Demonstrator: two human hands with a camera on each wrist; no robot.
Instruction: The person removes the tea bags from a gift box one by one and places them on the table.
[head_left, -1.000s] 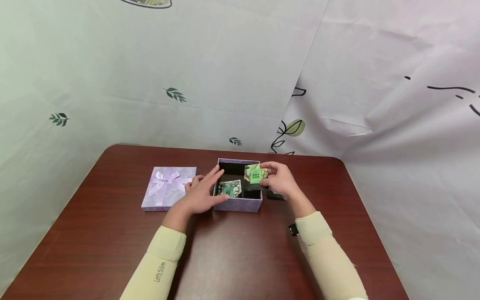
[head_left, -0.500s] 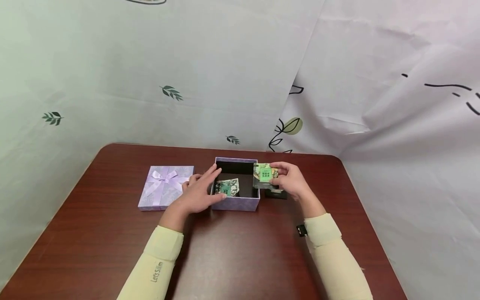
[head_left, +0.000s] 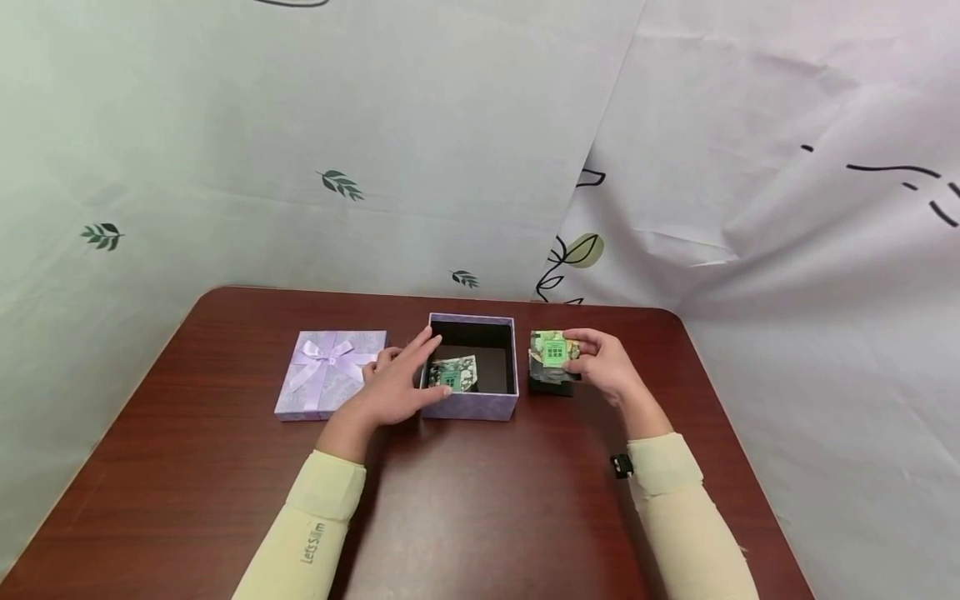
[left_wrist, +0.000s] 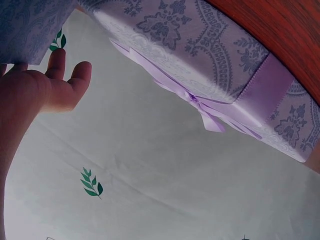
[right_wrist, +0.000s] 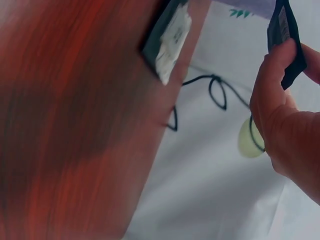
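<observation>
My right hand (head_left: 609, 368) pinches the right edge of a small flat square packet (head_left: 553, 353), black with a green label and a yellow-green picture. From the right wrist view, the held packet (right_wrist: 283, 42) is thin, dark and clear of the table. Another dark packet (head_left: 551, 388) lies on the table right below it, partly covered in the head view. My left hand (head_left: 392, 387) rests at the near left corner of an open lilac gift box (head_left: 476, 407), index finger along the left rim, thumb at the front rim. Inside lies a packet with a dark green label (head_left: 461, 372).
To the left lies the patterned lilac lid (head_left: 300, 392) with a ribbon bow (head_left: 330, 357), partly behind the left hand. The brown wooden table (head_left: 480, 500) ends at a white printed cloth (head_left: 420, 150) at the back and right.
My right hand has carried the green-labelled packet rightward, from over the box to above the packet on the table. My left hand has stayed at the box corner.
</observation>
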